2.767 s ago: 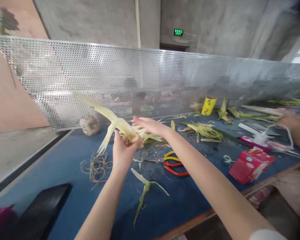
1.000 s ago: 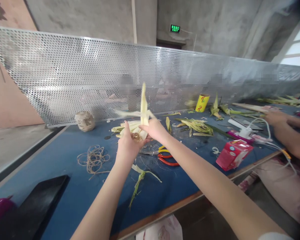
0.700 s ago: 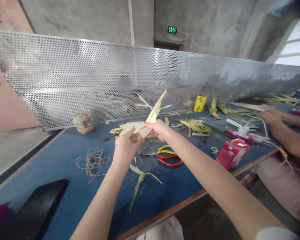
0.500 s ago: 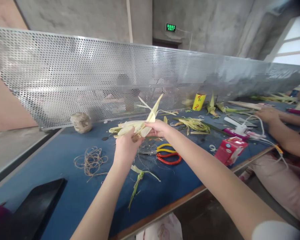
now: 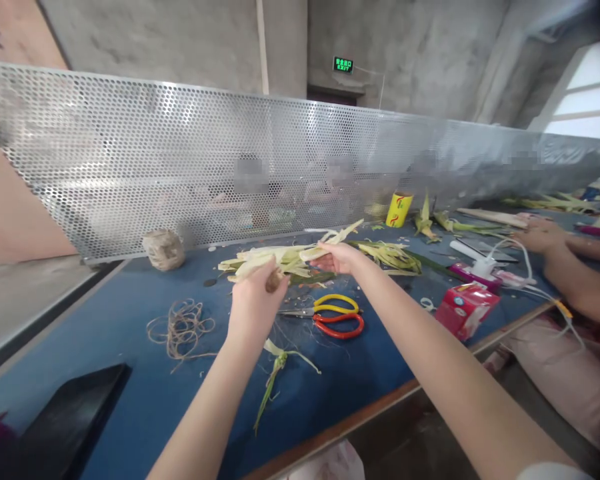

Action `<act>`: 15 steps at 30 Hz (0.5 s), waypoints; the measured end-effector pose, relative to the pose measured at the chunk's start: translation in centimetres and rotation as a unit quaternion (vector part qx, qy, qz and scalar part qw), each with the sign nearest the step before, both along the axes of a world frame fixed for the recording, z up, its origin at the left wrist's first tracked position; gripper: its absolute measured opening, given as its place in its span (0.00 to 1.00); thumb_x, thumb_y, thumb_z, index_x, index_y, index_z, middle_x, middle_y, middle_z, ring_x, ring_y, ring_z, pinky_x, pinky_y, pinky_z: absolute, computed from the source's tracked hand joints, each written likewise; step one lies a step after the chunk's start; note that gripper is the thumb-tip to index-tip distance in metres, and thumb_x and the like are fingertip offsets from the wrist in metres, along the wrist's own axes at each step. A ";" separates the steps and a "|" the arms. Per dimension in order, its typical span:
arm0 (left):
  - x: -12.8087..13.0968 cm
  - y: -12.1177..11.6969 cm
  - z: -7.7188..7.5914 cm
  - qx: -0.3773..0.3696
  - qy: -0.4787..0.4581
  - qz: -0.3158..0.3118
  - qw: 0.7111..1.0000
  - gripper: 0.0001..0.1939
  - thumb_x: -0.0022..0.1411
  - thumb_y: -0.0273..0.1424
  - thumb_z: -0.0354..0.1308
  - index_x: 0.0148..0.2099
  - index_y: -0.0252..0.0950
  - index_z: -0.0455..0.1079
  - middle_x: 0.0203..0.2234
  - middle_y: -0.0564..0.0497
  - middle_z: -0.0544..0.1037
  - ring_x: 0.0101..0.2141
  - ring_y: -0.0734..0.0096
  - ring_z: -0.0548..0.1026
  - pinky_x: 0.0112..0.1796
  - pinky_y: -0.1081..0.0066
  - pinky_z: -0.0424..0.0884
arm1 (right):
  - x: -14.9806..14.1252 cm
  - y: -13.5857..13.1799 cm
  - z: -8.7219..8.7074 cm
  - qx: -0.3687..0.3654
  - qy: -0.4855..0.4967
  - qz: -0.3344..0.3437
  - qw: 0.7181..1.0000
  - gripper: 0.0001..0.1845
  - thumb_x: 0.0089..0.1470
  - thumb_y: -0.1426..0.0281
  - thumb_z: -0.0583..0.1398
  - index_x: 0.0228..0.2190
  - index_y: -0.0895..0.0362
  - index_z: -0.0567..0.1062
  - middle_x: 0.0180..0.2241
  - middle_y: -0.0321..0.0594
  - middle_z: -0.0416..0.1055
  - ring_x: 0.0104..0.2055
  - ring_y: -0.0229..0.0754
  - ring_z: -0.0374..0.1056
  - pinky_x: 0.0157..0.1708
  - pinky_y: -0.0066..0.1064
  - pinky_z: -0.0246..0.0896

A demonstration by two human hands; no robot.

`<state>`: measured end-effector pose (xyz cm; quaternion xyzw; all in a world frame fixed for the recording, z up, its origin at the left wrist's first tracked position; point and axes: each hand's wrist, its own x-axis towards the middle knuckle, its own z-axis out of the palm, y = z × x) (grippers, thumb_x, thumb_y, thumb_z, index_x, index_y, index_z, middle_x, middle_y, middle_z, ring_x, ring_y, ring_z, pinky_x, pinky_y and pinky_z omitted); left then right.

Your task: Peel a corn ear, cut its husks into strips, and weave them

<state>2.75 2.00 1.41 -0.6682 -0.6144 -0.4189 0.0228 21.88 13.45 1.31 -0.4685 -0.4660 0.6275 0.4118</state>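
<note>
My left hand [image 5: 255, 297] is closed round a small brownish bundle [image 5: 275, 281], mostly hidden by the fingers. My right hand [image 5: 337, 259] pinches a pale corn husk [image 5: 343, 233], its pointed end sticking out up and to the right. Behind both hands lies a pile of pale corn husks [image 5: 253, 257]. Just below them, scissors [image 5: 337, 315] with one yellow and one red handle lie with their blades toward my left hand. Nearer to me is a green husk scrap [image 5: 279, 363] with thin stringy ends.
Loose twine [image 5: 183, 330] and a wrapped roll [image 5: 164, 249] are on the left, with a black tray-like object [image 5: 75, 413]. More husks [image 5: 390, 257], a yellow roll [image 5: 399, 209], a red carton [image 5: 465, 310] and white cables are right. A perforated metal screen [image 5: 205, 160] stands behind. Another person's hands [image 5: 540, 233] work far right.
My right hand has moved right, away from my left, with the husk. The husk now tilts lower, and a gap shows between the hands. My left hand stays nearly in place.
</note>
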 end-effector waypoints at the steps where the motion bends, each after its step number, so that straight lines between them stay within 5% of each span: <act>1: 0.4 0.1 -0.2 -0.010 0.002 -0.009 1.000 0.21 0.53 0.34 0.57 0.51 0.35 0.69 0.38 0.45 0.78 0.38 0.61 0.76 0.42 0.64 0.70 | -0.4 -0.2 -0.3 0.000 0.009 0.004 1.000 0.14 0.59 0.65 0.51 0.34 0.63 0.71 0.27 0.45 0.74 0.27 0.37 0.71 0.29 0.28 0.68; 8: 0.7 1.8 1.1 -0.065 -0.033 -0.025 0.997 0.27 0.50 0.36 0.59 0.53 0.33 0.66 0.35 0.44 0.79 0.38 0.59 0.76 0.40 0.61 0.70 | 0.3 -2.0 -2.1 -0.030 0.082 0.061 0.994 0.15 0.60 0.69 0.48 0.33 0.64 0.72 0.25 0.47 0.76 0.25 0.40 0.73 0.27 0.31 0.69; 15: 7.1 7.3 5.2 -0.089 -0.060 -0.211 0.972 0.35 0.48 0.37 0.61 0.58 0.34 0.60 0.24 0.52 0.77 0.25 0.71 0.73 0.31 0.69 0.69 | 0.7 0.0 -5.6 -0.077 0.121 0.028 0.989 0.14 0.60 0.72 0.47 0.31 0.63 0.70 0.21 0.44 0.74 0.23 0.37 0.72 0.26 0.26 0.69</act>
